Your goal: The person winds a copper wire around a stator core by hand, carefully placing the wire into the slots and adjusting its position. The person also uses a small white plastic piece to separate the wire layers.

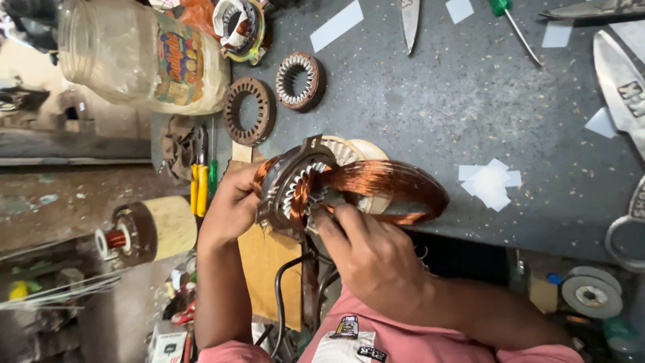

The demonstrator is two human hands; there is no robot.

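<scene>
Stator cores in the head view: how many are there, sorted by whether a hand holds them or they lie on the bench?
Held by the left hand and right hand, with copper coil: 1 stator core
Lying on the bench: 2, the empty stator ring and the lined stator ring
Total: 3

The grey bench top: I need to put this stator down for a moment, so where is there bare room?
The widest bare stretch of the grey bench top lies between the wound ring and the screwdriver, above the copper coil. Crowded: the left corner by the plastic jar, and the right edge with paper slips and metal blades.
</scene>
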